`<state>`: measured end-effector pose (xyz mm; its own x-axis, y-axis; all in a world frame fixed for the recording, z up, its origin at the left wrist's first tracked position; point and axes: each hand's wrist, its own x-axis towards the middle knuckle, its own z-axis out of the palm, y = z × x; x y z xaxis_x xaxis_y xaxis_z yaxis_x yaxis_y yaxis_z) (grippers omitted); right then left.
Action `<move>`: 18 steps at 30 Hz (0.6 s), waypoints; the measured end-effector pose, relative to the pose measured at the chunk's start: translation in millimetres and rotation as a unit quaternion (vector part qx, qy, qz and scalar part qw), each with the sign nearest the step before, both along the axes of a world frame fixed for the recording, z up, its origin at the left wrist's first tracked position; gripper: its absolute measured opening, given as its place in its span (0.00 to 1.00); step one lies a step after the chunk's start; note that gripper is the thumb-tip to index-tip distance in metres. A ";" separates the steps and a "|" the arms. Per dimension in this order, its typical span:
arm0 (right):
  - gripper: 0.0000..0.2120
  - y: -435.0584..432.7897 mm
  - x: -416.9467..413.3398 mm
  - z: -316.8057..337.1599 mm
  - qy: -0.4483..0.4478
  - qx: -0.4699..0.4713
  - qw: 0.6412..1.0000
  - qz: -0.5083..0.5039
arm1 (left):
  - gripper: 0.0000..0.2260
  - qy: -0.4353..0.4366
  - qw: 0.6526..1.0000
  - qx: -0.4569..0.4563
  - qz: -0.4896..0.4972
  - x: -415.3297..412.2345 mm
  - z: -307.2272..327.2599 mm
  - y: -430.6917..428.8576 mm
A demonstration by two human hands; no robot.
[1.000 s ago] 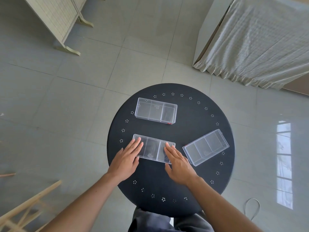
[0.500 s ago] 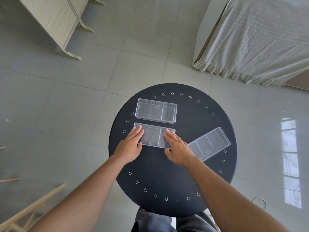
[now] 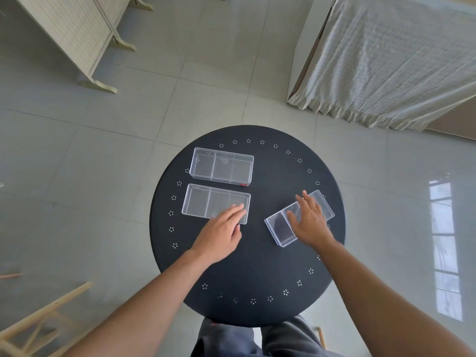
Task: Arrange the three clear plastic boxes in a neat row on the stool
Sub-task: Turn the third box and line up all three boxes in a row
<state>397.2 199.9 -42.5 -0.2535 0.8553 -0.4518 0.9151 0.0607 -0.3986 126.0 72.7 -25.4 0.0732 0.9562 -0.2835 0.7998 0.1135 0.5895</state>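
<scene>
On the round black stool (image 3: 257, 266) lie three clear, three-compartment plastic boxes: the far box (image 3: 222, 168) and the middle box (image 3: 206, 202) lie parallel, one just behind the other at the left, while the third box (image 3: 280, 228) sits skewed at the right.

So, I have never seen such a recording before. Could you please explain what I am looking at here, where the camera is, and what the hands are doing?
There is no machine here: a person wears one wide-angle camera on the head, looking down at their own two bare arms. Below is a round black stool on a tiled floor. Three clear plastic boxes with dividers lie on it. The far box and the middle box lie parallel, one behind the other. The left hand rests its fingertips on the middle box's near right corner. The right hand lies flat on the third box, which sits tilted, out of line. Nothing is lifted; both hands press flat rather than grip.
</scene>
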 end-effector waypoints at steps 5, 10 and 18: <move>0.32 13.6 48.1 0.1 -0.021 -0.029 0.999 0.001 | 0.26 -0.019 0.998 -0.058 -0.027 60.7 4.8 -2.5; 0.40 7.7 76.3 -11.5 -0.042 -0.075 0.995 0.053 | 0.30 -0.008 0.989 -0.135 -0.054 110.8 6.6 -4.6; 0.40 -37.9 87.1 -7.6 -0.053 -0.084 0.991 0.086 | 0.33 0.025 0.973 -0.230 0.003 149.8 15.5 -35.2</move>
